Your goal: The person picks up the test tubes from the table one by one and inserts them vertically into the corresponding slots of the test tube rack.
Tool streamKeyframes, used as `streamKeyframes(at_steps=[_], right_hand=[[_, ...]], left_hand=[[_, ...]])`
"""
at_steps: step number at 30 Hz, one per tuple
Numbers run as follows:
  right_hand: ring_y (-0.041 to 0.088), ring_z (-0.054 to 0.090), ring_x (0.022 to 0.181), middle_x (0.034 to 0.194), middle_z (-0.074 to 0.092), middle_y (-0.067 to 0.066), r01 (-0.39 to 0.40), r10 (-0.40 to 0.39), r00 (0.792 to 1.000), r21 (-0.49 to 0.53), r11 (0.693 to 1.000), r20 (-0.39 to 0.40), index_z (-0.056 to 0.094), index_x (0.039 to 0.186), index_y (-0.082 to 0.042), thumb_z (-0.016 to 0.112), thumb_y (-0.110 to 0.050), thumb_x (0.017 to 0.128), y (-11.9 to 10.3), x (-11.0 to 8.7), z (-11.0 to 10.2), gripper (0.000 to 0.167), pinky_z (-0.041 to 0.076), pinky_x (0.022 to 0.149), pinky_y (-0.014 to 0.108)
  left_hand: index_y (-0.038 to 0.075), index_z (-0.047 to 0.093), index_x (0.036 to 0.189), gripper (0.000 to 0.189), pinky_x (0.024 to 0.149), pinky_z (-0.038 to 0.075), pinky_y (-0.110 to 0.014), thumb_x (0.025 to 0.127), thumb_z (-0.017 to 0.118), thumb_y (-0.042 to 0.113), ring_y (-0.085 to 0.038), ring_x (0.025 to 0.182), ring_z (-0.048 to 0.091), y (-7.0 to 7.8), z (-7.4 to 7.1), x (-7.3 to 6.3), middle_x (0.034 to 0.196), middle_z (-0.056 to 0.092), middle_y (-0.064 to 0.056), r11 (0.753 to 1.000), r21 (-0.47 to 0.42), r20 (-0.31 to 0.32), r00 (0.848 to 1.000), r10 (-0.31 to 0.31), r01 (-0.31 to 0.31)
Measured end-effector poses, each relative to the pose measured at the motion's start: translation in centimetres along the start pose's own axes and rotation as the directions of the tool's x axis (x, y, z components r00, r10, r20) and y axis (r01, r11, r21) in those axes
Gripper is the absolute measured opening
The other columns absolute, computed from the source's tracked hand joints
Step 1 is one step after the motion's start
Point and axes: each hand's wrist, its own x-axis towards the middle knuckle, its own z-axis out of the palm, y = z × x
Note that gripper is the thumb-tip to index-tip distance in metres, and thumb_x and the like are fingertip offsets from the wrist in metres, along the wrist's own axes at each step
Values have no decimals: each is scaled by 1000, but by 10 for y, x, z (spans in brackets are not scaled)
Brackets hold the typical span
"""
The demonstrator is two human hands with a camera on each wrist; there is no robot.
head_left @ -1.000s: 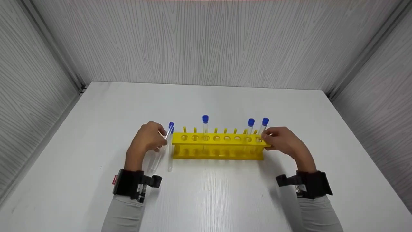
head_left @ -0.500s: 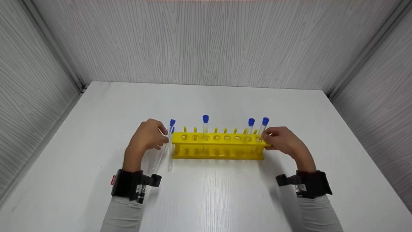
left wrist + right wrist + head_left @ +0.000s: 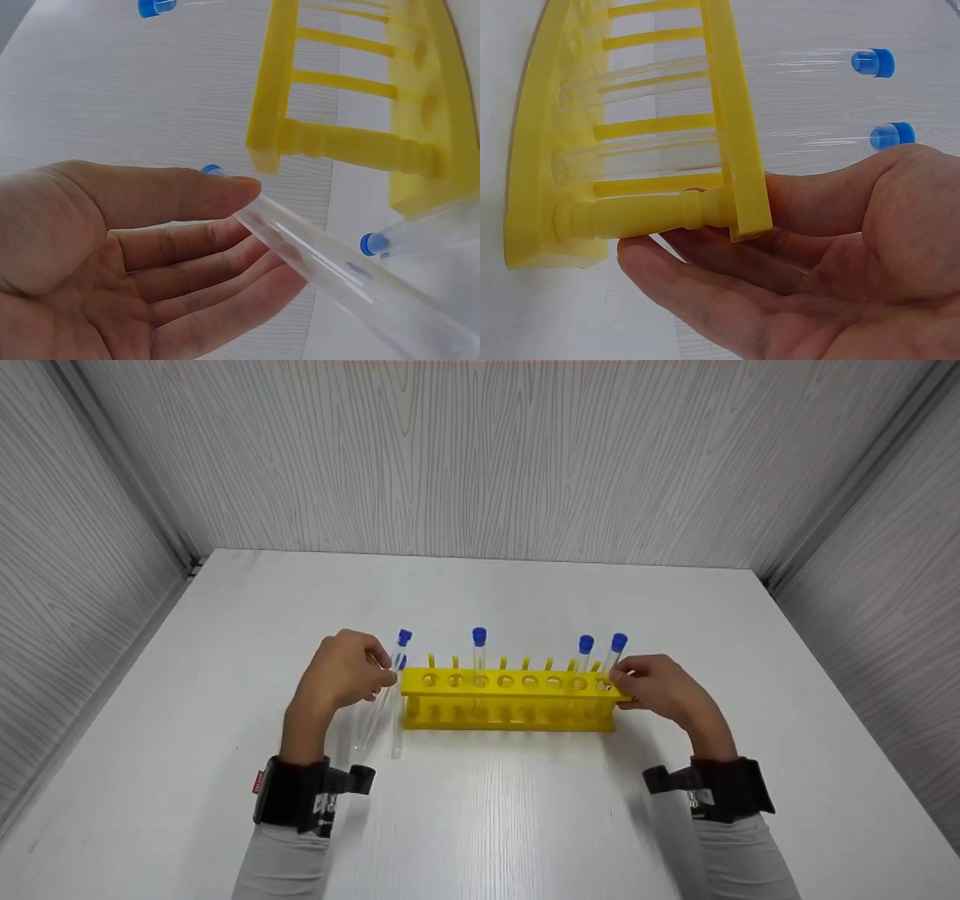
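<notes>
My left hand (image 3: 341, 671) pinches a clear test tube (image 3: 322, 259) between thumb and fingers, left of the yellow test tube rack (image 3: 517, 692). The tube leans, its blue cap (image 3: 405, 637) up and away from me. Behind it, a second blue-capped test tube (image 3: 397, 735) lies on the table beside the rack's left end. My right hand (image 3: 660, 686) grips the rack's right end, thumb at the top plate and fingers under the end post (image 3: 360, 148) side opposite to the left one. In the right wrist view, fingertips (image 3: 641, 255) touch the turned post (image 3: 630, 217).
Three blue-capped tubes stand in the rack: one left of the middle (image 3: 479, 649), two near the right end, including the outermost tube (image 3: 617, 645). Yellow pegs (image 3: 526, 664) rise along its back. White table (image 3: 487, 817) lies around it; grey wood-grain panels (image 3: 480, 457) enclose the back and sides.
My left hand has risen slightly and shifted away from me, carrying its tube up and a little right toward the rack. The right hand and rack stay still.
</notes>
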Motion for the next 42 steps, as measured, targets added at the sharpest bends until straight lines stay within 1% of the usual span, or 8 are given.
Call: streamKeyframes(at_steps=[6,11,19,29,32,34,39,42], right_hand=[[37,60,124,139,53,27,-9,9,1000,-1,1000,3,55,137,4,50,-25,107,0,1,0,43,55,100,42],[36,60,123,137,54,26,-20,20,1000,-10,1000,0,57,135,3,49,-24,107,-1,0,0,40,55,101,42],[36,60,122,138,54,26,-25,25,1000,-11,1000,5,56,136,3,50,-25,107,-2,1,0,40,55,101,42],[37,61,122,138,54,28,1,-1,1000,-5,1000,1,56,136,5,49,-22,106,1,2,0,41,56,99,42],[37,62,121,137,54,28,0,0,1000,-12,1000,-4,56,135,5,49,-23,106,1,2,0,41,56,99,42],[36,62,121,137,54,27,-6,6,1000,-15,1000,-5,56,136,5,49,-23,107,0,2,0,41,56,99,42],[36,61,122,137,54,27,-22,22,1000,-10,1000,0,56,136,4,49,-24,107,-1,2,1,40,55,100,43],[36,61,122,136,54,26,-24,24,1000,-6,1000,2,56,135,4,50,-23,107,-2,2,1,40,55,100,43]], left_hand=[[-1,71,112,27,66,58,-28,91,73,16,-25,76,73,8,-3,-6,101,71,-18,1000,-3,-20,1000,17,-17],[-2,71,111,26,67,58,-29,91,71,14,-28,78,73,15,-5,-11,99,72,-18,999,-13,-36,999,37,-37],[0,72,108,22,71,59,-31,91,71,13,-23,75,67,22,-5,-19,99,71,-17,998,-5,-54,996,64,-65],[1,72,110,22,75,62,-34,91,70,12,-25,80,72,27,-4,-23,105,73,-16,992,-33,-45,992,118,-120],[3,73,112,23,78,62,-35,92,70,13,-24,84,72,30,-3,-24,107,73,-15,992,-44,-34,992,121,-122],[3,73,113,23,79,62,-36,92,69,13,-24,86,72,32,-3,-26,108,73,-14,990,-50,-31,991,134,-135],[3,73,110,21,79,61,-37,92,69,13,-24,89,72,32,-2,-28,107,75,-13,980,-73,-34,982,186,-188],[4,73,109,20,80,61,-37,91,70,14,-24,91,72,33,-1,-27,108,75,-12,974,-91,-32,978,204,-206]])
